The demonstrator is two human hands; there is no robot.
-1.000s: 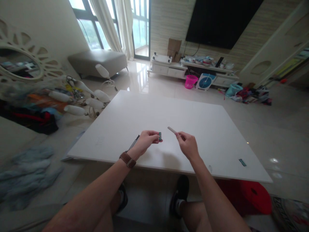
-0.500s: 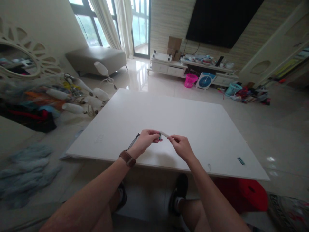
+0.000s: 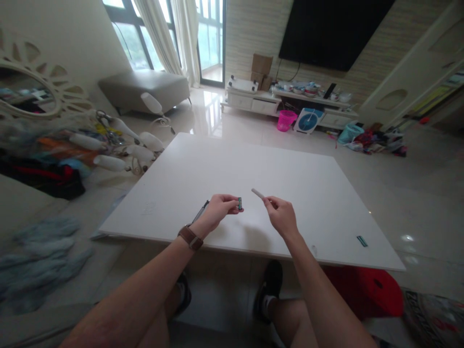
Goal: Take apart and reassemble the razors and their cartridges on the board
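Observation:
My left hand (image 3: pixel 217 210), with a brown watch on its wrist, hovers above the white tabletop (image 3: pixel 246 164). Its thumb and fingers pinch a small rectangular piece with green and dark bands (image 3: pixel 239 203). A thin dark-and-grey strip (image 3: pixel 201 210) shows behind that wrist; I cannot tell what it is. To the right, my right hand (image 3: pixel 281 215) grips one end of a short, slim, pale grey stick (image 3: pixel 258 193), whose free end points up and left. The two held things are apart. A similar green strip (image 3: pixel 362 241) lies near the table's right corner.
A small clear scrap (image 3: pixel 314 250) lies by the front edge. Beneath the right corner is a red stool (image 3: pixel 377 290). A multi-armed lamp (image 3: pixel 139 152) stands off the left edge, with heaped cloth (image 3: pixel 43 256) on the floor below.
My right hand has drawn the grey stick away to the right and slightly up, off the green piece it was against. My left hand has stayed nearly still.

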